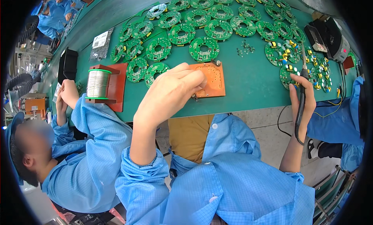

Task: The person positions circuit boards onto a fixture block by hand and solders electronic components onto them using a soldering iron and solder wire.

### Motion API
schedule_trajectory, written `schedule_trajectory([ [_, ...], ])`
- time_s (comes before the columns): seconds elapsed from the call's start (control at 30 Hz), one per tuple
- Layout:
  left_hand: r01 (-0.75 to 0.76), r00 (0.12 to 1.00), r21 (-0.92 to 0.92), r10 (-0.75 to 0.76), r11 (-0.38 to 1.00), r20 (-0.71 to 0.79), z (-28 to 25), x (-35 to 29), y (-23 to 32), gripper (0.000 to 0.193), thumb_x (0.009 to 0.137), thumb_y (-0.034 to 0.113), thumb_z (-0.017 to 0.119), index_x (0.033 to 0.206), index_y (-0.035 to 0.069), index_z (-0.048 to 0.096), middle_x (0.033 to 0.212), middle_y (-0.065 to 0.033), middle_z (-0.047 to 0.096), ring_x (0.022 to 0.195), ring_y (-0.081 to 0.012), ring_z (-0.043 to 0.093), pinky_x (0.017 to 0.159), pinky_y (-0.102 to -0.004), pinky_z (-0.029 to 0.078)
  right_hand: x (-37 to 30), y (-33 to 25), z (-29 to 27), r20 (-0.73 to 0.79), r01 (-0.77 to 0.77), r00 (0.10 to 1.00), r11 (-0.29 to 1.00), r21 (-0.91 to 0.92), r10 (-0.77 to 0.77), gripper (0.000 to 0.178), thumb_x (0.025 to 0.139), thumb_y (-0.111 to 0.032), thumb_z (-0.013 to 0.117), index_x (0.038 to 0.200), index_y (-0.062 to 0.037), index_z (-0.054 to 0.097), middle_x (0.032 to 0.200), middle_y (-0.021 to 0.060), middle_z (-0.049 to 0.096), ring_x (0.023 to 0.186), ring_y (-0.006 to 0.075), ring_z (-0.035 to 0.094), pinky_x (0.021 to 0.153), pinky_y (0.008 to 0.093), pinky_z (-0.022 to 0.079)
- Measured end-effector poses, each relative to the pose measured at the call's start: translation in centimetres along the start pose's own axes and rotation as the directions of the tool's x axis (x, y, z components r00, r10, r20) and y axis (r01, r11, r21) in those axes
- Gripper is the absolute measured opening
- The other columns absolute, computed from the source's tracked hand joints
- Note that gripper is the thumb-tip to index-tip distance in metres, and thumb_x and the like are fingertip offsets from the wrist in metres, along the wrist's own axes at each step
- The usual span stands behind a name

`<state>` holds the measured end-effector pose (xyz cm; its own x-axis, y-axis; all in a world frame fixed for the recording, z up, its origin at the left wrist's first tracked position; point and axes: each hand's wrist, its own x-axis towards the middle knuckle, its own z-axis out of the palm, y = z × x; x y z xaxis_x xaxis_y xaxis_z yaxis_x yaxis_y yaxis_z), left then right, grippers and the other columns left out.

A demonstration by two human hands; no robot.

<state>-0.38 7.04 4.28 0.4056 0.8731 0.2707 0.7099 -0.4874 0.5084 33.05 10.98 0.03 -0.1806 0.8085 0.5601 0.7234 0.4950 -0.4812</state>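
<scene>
My left hand (171, 89) is over the left part of an orange fixture block (215, 79) near the table's front edge. Its fingers are curled together, and whatever they may pinch is hidden. A small metal clamp (218, 63) sits at the block's far edge. On the right, my right hand (305, 95) grips a soldering iron (302, 91) by its black handle. The iron points away from me, its tip among round green circuit boards carrying yellow, blue and white parts (287, 56).
Round green circuit boards (204, 49) cover the back of the green table (248, 85). Small loose components (245, 48) lie right of centre. A solder wire spool (98, 84) stands on a red-brown holder (119, 89) at left. A co-worker (85, 155) sits close on my left; a soldering station (336, 38) stands far right.
</scene>
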Motion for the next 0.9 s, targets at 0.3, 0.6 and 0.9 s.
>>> schedule_trajectory([
  [0.3,-0.166,0.984,0.075,0.16,0.983,0.079,-0.5,0.9,-0.8,0.01,0.071,0.008,0.064,0.078,0.008,0.057,0.073,-0.0015,0.062,0.072,-0.0219,0.053,0.065,-0.0335,0.046,-0.1,1.2,-0.5,-0.078,-0.085,0.993,0.996,0.001,0.085,0.027,0.082,0.002,0.065,0.108,-0.004,0.061,0.103,0.0055,0.064,0.098,0.0152,0.06,0.088,0.0265,0.043],
  [0.6,0.017,0.993,-0.062,-0.024,0.998,-0.116,0.3,-1.7,-0.9,0.016,0.077,0.006,0.068,0.093,0.004,0.067,0.095,-0.0079,0.067,0.089,-0.0236,0.064,0.075,-0.0326,0.051,1.4,1.6,-1.0,-0.028,0.001,1.0,0.98,-0.2,-0.007,0.029,0.077,-0.002,0.068,0.105,-0.0092,0.062,0.11,0.0094,0.064,0.112,0.0306,0.053,0.096,0.0376,0.039],
  [0.9,-0.052,0.986,0.025,0.056,0.998,-0.155,1.5,-2.9,-0.3,0.025,0.075,0.01,0.072,0.098,0.004,0.065,0.097,-0.0097,0.063,0.092,-0.0275,0.059,0.078,-0.0365,0.05,3.1,2.1,-1.1,0.081,-0.026,0.996,0.987,-0.157,0.039,0.024,0.078,0.003,0.066,0.1,-0.0038,0.057,0.094,0.0066,0.062,0.093,0.0175,0.058,0.085,0.029,0.044],
])
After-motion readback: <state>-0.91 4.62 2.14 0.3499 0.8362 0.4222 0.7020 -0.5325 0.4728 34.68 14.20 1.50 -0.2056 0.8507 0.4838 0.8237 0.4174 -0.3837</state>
